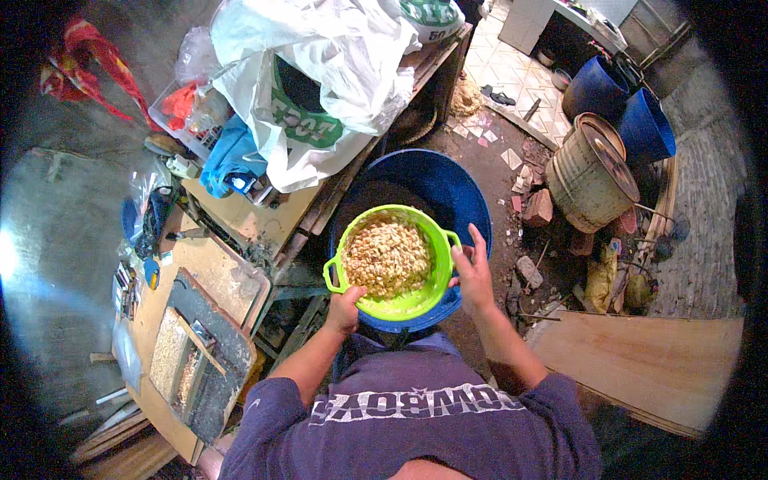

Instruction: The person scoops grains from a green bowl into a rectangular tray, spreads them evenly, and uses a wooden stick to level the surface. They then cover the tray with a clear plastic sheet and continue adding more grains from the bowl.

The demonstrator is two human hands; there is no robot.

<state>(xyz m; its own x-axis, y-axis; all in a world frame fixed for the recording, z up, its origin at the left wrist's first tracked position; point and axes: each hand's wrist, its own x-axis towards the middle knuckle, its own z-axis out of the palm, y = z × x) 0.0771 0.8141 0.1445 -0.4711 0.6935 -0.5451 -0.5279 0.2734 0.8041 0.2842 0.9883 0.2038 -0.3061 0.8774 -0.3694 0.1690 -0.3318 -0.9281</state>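
A lime-green plastic bowl (441, 273) with two loop handles is held over a large blue plastic tub (468, 180). Inside the bowl lies a heap of pale, light-brown kernels (387, 252), with part of the green bottom bare on the near side. My left hand (345, 309) grips the near-left rim, its thumb over the edge and its fingers hidden underneath. At the right handle, my right hand (477, 279) touches the bowl with its fingers spread; whether it bears any weight cannot be told. The tub's bottom looks dark and is partly covered by the bowl.
To the left, a wooden table (240, 213) carries large white sacks (366, 78), a blue cloth (234, 156) and a dark board (225, 318). Rubble, a rusty metal drum (585, 177) and blue barrels (645, 129) stand at right. A plywood sheet (642, 354) lies near right.
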